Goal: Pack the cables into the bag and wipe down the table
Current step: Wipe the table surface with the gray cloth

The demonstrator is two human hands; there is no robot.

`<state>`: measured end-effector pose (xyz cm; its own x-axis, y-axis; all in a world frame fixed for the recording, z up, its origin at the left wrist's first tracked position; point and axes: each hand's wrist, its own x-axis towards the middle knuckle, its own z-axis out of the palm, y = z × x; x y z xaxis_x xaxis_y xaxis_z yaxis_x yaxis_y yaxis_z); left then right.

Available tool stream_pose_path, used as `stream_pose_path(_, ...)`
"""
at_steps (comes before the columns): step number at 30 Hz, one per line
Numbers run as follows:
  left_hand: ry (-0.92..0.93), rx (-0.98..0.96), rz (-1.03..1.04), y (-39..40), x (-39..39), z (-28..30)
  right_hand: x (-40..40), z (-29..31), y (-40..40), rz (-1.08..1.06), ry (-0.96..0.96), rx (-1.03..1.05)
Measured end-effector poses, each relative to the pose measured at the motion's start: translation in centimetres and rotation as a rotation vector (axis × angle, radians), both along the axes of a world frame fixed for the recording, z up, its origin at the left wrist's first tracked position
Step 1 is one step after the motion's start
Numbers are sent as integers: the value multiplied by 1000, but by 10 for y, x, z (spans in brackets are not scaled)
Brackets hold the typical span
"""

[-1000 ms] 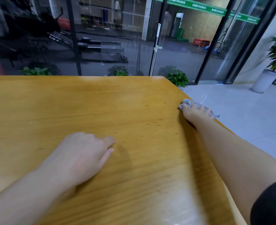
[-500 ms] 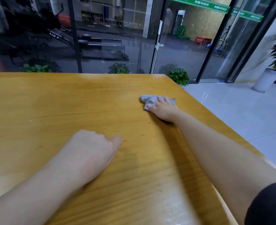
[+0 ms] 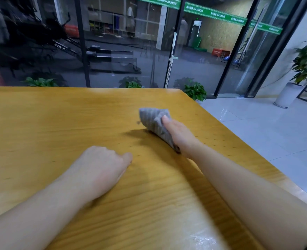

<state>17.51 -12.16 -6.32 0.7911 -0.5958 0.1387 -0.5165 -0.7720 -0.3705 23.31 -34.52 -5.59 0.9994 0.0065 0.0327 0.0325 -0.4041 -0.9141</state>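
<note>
R fingers mostly hidden under grey cloth (image 3: 154, 121); one fingertip (image 3: 165, 117) shows on top. L fingers curled under, out of sight. No cables or bag in frame. Tabletop (image 3: 49, 120) cut off at L and near edges. R hand (image 3: 180, 134) stretched forward, on edge, grip pinching cloth, cloth's lower edge at tabletop, right of centre. L hand (image 3: 102, 166) in loose fist, grip closed, empty, resting on tabletop nearer the body.
</note>
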Motion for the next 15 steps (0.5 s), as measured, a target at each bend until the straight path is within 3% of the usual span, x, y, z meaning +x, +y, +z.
stream_pose_path(4, -8, -104, -17, 5, 3, 1, 5, 15, -26, -296, 8, 388)
stream_pose_path(6, 6, -136, -21, 5, 4, 0, 7, 22, -42, -414, -43, 462)
stream_pose_path(11, 20, -124, -48, 1, 1, -1, 16, 23, -77, -659, -285, -77)
stream_pose_path(13, 22, -125, -57, 1, 0, 0, 21, 17, -90, -624, -217, -291)
stream_pose_path(15, 26, -106, -65, 0, -1, 1, 29, 6, -99, -528, -15, -550)
